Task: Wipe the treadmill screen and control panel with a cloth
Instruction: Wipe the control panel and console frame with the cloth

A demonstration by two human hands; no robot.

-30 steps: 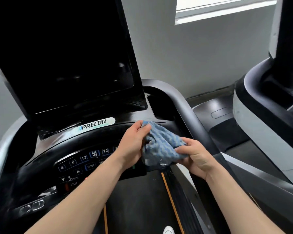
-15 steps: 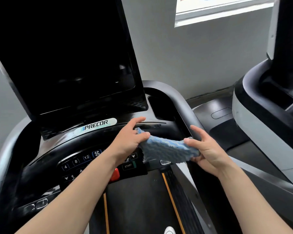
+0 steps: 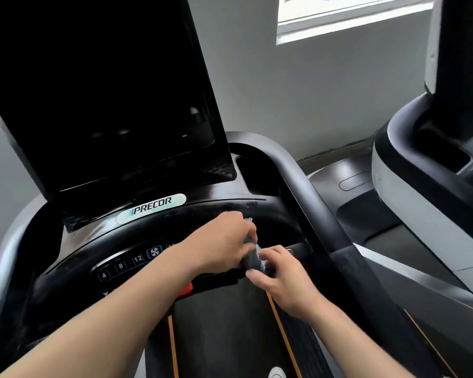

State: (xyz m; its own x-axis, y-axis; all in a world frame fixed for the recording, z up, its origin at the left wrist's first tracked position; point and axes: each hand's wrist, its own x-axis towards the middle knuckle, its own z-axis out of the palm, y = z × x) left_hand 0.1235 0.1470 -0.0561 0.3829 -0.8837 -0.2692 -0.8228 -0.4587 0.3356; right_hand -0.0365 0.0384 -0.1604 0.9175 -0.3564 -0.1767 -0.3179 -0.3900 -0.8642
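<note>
Both hands meet over the right end of the control panel (image 3: 126,264). The left hand (image 3: 221,241) grips the bunched blue cloth (image 3: 253,259), mostly hidden between the hands and blurred. The right hand (image 3: 281,276) pinches its near edge with curled fingers. The dark screen (image 3: 99,85) stands behind, its top cut off.

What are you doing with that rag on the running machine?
A person stands on a treadmill and bunches a blue cloth between both hands. The left hand grips it from above and the right hand pinches it from below, just over the control panel with its number buttons. The big dark screen above is not being touched right now.
</note>
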